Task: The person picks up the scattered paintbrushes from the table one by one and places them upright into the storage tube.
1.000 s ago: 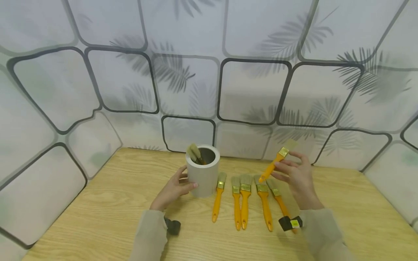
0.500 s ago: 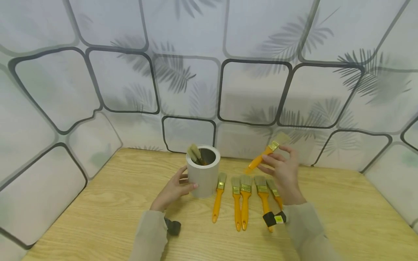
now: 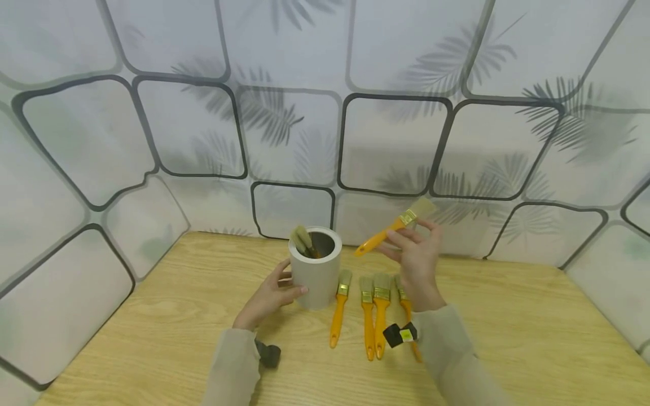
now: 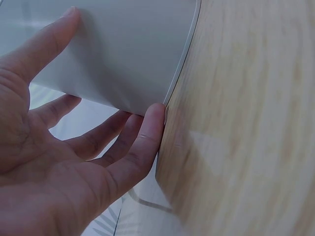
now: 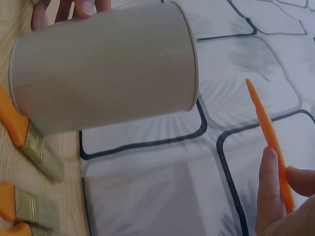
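A person's left hand holds a white pot on the desk, thumb and fingers around its side, while the right hand pinches a paintbrush in midair to the pot's right, its handle end angled toward the rim. Work appears partway along: brushes in the pot stand bristles-up, at least four loose brushes lie alongside, and the pinched one remains outside.
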`<move>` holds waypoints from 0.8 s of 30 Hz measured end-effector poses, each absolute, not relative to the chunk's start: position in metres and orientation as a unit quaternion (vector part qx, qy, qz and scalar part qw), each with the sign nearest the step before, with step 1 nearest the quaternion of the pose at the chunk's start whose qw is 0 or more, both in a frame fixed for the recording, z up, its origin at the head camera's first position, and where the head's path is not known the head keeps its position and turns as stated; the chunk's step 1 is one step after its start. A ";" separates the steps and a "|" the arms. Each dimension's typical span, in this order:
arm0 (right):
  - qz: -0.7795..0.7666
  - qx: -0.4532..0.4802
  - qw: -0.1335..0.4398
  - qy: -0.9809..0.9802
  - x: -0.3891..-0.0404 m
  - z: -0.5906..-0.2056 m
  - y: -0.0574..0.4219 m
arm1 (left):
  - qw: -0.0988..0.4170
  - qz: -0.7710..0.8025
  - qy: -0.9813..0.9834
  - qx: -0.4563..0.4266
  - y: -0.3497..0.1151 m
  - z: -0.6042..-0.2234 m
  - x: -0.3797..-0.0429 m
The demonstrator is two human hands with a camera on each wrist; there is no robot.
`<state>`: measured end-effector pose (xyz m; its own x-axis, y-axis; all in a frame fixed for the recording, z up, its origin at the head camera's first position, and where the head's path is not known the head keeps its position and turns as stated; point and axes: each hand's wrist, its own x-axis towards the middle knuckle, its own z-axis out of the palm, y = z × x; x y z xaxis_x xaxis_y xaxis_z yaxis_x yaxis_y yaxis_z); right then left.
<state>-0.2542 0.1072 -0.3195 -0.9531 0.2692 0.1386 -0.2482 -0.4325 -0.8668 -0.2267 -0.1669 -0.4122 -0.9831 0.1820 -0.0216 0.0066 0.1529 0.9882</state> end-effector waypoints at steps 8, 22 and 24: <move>0.841 0.008 0.189 -0.507 -0.258 -0.315 0.082 | 0.068 0.648 0.756 0.059 -0.168 -0.412 -0.226; 0.775 0.074 0.256 -0.573 -0.263 -0.324 0.048 | 0.071 0.654 0.751 0.053 -0.166 -0.413 -0.227; 0.764 0.088 0.259 -0.585 -0.263 -0.326 0.045 | 0.071 0.654 0.752 0.053 -0.167 -0.412 -0.227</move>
<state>-0.2633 0.0446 -0.3258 -0.8504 0.2919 0.4376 -0.4986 -0.1818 -0.8476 -0.2270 -0.1666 -0.4124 -0.9843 0.1727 -0.0366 -0.0123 0.1398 0.9901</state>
